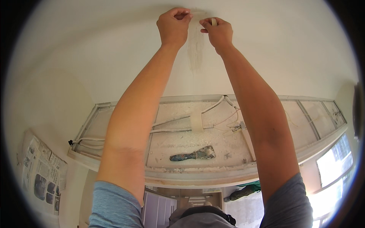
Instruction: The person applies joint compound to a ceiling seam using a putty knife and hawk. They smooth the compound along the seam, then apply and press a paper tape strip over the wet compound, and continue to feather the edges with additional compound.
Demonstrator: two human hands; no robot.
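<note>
Both my arms reach up to a pale wall [125, 57]. My left hand [173, 30] is closed in a pinch at the upper middle; what lies between its fingertips is too small to make out. A short gap to the right, my right hand [219, 35] is closed around a small cream-coloured strip [214, 22], whose end shows between the fingers. Behind and below the hands, a greyish smeared streak [195, 53] runs down the wall.
Below the hands a long framed ledge [182, 173] juts out, dusty with debris. On it lie a dirty putty knife [193, 154] and white cables [171, 130]. Newspaper [41, 174] covers part of the left side. A bright window [334, 161] is at right.
</note>
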